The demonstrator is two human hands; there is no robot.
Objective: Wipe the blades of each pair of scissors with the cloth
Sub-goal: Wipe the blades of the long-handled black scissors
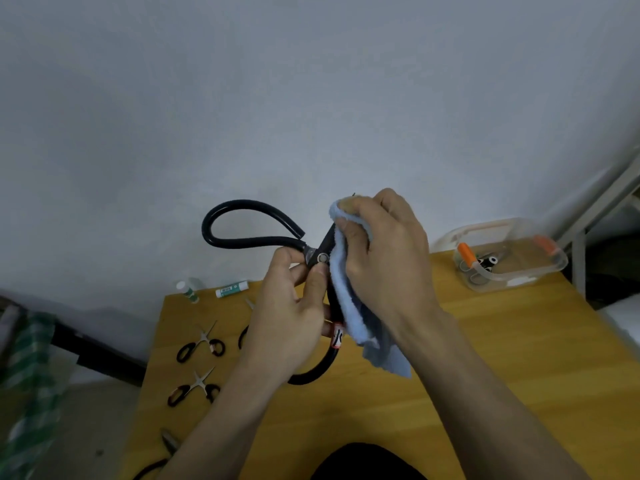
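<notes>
Head view: large black scissors [242, 223] held up above the counter [485, 341], left hand [291, 306] pinching them at the pivot. Blades run up and right from that hand into the blue cloth [349, 299], which the right hand [384, 247] clenches around them. Wiping likely follows the blade axis. Clear box [550, 268], right of the hands, holds small scissors.

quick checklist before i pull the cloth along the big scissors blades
1. Left hand grips big scissors near the pivot: ok.
2. Right hand holds cloth wrapped over the blades: ok.
3. Blade tips covered by cloth: cannot tell, hidden.
4. Blades closed together: cannot tell.
5. Scissors held above the table, away from the small scissors: ok.
</notes>
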